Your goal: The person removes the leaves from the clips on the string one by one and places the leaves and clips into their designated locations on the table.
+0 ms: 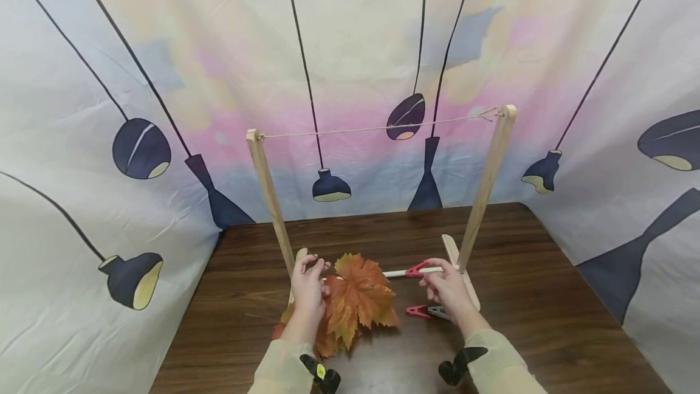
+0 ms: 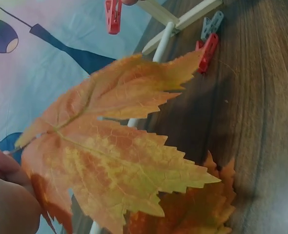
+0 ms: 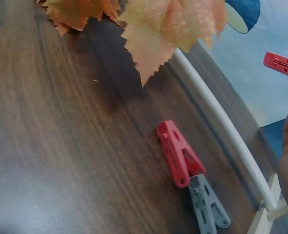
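My left hand (image 1: 310, 287) pinches the thin stem of an orange maple leaf (image 1: 358, 297), which hangs above the table with its blade spread to the right. More orange leaves (image 2: 183, 209) lie on the table under it. A red clothespin (image 1: 417, 269) is pinched in my right hand (image 1: 447, 289), its nose pointing left toward the leaf. Below that hand, a second red clothespin (image 3: 178, 153) and a grey clothespin (image 3: 207, 204) lie end to end on the wood. Both hands are under the string (image 1: 350, 131), one near each post.
A wooden frame stands on the table, with a left post (image 1: 270, 199), a right post (image 1: 487, 187) and a white crossbar (image 3: 222, 122) low between them. The string runs between the post tops. A printed curtain (image 1: 361, 35) hangs behind the brown table (image 1: 547, 297).
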Tool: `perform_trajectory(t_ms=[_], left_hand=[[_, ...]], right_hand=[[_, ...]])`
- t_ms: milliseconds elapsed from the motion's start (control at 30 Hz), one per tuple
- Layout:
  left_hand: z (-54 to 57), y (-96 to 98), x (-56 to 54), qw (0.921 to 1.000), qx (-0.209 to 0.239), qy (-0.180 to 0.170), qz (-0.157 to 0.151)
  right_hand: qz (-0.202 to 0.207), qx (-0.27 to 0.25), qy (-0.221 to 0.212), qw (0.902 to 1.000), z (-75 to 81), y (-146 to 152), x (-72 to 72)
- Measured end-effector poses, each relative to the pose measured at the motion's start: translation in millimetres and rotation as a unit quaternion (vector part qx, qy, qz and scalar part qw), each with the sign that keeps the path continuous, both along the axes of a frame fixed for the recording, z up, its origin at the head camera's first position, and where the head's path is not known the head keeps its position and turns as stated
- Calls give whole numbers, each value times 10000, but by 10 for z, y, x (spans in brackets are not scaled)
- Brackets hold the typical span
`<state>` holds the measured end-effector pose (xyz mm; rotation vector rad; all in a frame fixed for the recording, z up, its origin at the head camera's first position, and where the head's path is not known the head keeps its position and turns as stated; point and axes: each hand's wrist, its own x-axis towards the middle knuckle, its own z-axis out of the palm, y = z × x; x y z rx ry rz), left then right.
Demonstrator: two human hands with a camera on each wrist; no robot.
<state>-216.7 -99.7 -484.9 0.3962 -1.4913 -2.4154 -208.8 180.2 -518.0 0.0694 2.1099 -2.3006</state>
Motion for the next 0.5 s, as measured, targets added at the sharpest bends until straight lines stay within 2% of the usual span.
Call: perform_trajectory(t_ms=[267,500], left_hand=[[-96,-100,60,9997,199,-119,49],[-89,-189,136,9995,276,-6,155]], right_hand=[[282,90,-174,9994,-96,-60,65],[249,173,-319,9990,-172,-105,100]])
